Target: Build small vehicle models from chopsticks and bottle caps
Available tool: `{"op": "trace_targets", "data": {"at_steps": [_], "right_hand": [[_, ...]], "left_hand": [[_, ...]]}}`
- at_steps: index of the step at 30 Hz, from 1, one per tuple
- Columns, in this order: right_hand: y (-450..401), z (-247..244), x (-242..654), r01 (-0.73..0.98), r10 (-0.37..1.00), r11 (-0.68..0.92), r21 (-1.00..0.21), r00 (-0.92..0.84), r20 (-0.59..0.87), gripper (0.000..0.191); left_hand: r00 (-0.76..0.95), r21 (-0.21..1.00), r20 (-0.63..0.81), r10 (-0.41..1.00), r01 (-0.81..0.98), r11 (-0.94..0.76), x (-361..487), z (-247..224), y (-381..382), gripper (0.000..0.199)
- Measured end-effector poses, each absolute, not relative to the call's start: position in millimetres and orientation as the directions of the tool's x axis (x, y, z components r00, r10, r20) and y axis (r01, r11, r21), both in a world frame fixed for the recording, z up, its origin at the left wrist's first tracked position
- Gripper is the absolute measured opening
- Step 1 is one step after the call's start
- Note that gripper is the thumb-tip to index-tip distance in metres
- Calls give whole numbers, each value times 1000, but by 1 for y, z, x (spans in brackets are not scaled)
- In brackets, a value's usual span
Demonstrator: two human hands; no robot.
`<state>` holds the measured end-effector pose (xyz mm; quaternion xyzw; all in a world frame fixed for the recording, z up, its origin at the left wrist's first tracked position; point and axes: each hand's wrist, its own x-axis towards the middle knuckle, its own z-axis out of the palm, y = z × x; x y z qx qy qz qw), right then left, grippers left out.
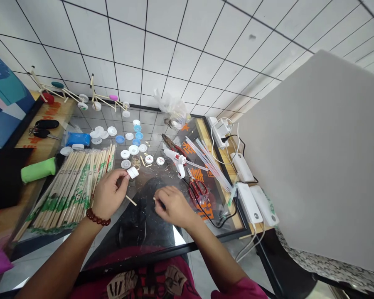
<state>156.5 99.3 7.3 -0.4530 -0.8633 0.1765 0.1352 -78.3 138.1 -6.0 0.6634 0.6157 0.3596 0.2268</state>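
My left hand, with a dark red bead bracelet on its wrist, pinches a white bottle cap above the glass tabletop. My right hand is closed near the middle of the table, thumb against the fingers; a tiny pale bit shows at the fingertips, too small to name. Between the hands lies a short piece of wooden stick. Beyond them are loose white and blue bottle caps and small stick offcuts. A white hot glue gun lies past my right hand, next to red-handled scissors.
Packs of wrapped chopsticks cover the left side. Clear glue sticks and pliers lie at right, near power strips with cables. Small stick-and-cap models stand against the tiled wall. A plastic bag sits at the back.
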Motion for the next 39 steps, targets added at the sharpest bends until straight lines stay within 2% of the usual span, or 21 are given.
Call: {"op": "trace_targets", "data": {"at_steps": [3,8,13,17,19,20,22,24,31,35,39], "right_hand": [[119,1,150,870,922,383,-312,-381,70,9],[146,-11,134,899,937,346,-268,-345,50,13],[129,-4,147,880,966,258,-399,-241,94,18],[111,4,174,875,992,2,-485,60,112,21],[112,4,185,864,973,-81,-498,177,150,21],[116,4,188,858,962,-99,-504,212,173,27],[127,3,190,847,949,-104,-521,241,203,45],[142,2,190,831,950,-100,-547,243,196,56],[170,-3,185,710,977,-90,-698,197,75,39],[174,-14,186,630,981,-24,-776,164,103,35],[173,-23,189,611,965,37,-791,183,186,33]], "left_hand": [[72,611,356,932,736,-290,-77,-8,141,20],[140,522,390,910,781,-344,-78,-13,142,20],[143,497,347,927,810,-311,-79,-15,141,21],[141,484,321,937,826,-290,-80,-16,140,20],[149,477,321,935,828,-295,-80,-17,140,20],[152,475,325,933,827,-300,-80,-17,140,20],[155,473,336,929,825,-309,-80,-18,140,19],[155,469,347,925,825,-315,-81,-19,141,17],[123,488,367,922,818,-304,-84,-19,140,16],[118,479,370,921,826,-298,-84,-18,141,16],[161,429,364,917,845,-319,-85,-19,143,17]]}}
